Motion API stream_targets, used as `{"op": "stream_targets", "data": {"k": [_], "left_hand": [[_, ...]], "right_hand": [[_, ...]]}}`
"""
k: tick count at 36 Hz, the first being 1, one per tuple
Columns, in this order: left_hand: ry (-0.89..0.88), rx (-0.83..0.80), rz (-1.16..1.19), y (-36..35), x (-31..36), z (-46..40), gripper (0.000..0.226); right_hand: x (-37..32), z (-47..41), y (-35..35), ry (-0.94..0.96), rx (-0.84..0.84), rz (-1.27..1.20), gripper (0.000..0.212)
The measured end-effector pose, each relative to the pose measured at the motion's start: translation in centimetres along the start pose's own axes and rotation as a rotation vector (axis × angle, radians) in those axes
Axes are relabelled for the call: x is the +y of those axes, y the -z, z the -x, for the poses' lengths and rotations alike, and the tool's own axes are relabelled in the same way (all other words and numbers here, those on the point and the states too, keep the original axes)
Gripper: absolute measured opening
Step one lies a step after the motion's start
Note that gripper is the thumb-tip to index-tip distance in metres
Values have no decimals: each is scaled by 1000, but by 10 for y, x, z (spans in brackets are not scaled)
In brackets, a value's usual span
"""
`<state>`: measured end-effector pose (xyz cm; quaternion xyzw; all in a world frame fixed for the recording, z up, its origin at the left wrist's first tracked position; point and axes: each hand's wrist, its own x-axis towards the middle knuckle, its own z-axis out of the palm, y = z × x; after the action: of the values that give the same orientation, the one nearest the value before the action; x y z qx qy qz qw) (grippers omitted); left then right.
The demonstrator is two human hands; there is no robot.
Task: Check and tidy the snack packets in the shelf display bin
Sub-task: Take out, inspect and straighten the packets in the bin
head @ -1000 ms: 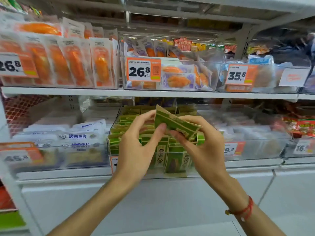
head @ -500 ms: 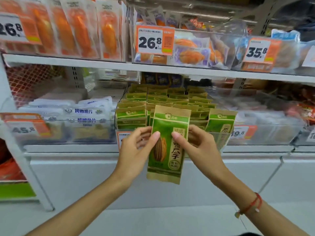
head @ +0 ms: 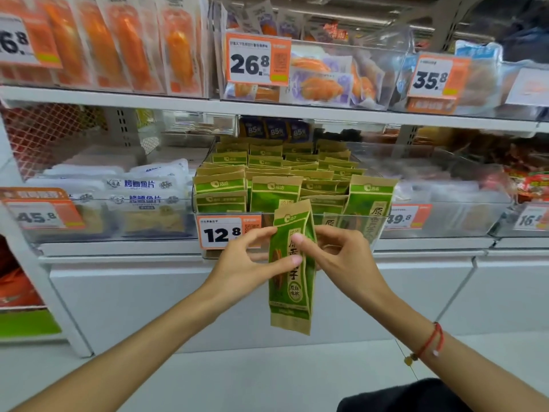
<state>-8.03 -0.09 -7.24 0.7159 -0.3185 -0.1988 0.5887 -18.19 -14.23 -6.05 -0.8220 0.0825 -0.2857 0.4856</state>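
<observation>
Held packet: green and tan snack packet [head: 289,272], upright, hanging in front of the bin's front wall and the white cabinet below the shelf.
Left hand: left hand [head: 246,263] pinches the packet's left edge, thumb across its printed face.
Right hand: right hand [head: 341,257] pinches the packet's upper right part, one fingertip on its face; a red string bracelet [head: 432,340] sits on that wrist.
Bin: clear display bin [head: 377,224] on the middle shelf, just behind the held packet.
Bin contents: rows of matching green packets [head: 267,171] standing upright, front ones partly hidden by the held packet and hands.
Price tag: orange 12.8 tag [head: 222,231] on the bin's front, its right end covered by the left hand.
Left neighbour: white fish-slice packs [head: 142,191].
Shelf above: orange-filled packs [head: 127,46] and a 26.8 tag [head: 255,60].
</observation>
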Motion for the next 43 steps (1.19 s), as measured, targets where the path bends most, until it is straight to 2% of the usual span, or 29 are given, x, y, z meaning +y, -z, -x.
{"op": "stream_targets", "data": {"k": [6,9,13,20,22,24,28,32,37,39,43], "left_hand": [[13,-86,100,1,4,-1,72],[7,-133,93,0,2,1,80],[-10,-110,96,0,1,1,82],[-111,1,146,1,5,0,86],[-152,50,197,2,6,0,79],[-191,107,229,4,9,0,74],[-246,244,270,8,12,0,86],[-272,334,250,6,15,4,80],[-219,380,220,1,19,5,109],[-226,366,176,2,20,5,95],[-298,328,190,9,22,5,31]], "right_hand": [[-1,-1,3,-17,-20,-92,30],[-2,-1,1,25,-5,-71,26],[-2,-1,1,50,35,-40,27],[-9,1,0,63,-28,-75,26],[-12,2,2,64,-70,-122,27],[-15,3,5,83,-110,-139,34],[-17,8,4,138,-163,-81,51],[-16,9,-1,208,-94,12,56],[-14,6,1,262,42,61,50],[-15,4,3,259,65,43,45],[-13,3,7,249,46,18,33]]}}
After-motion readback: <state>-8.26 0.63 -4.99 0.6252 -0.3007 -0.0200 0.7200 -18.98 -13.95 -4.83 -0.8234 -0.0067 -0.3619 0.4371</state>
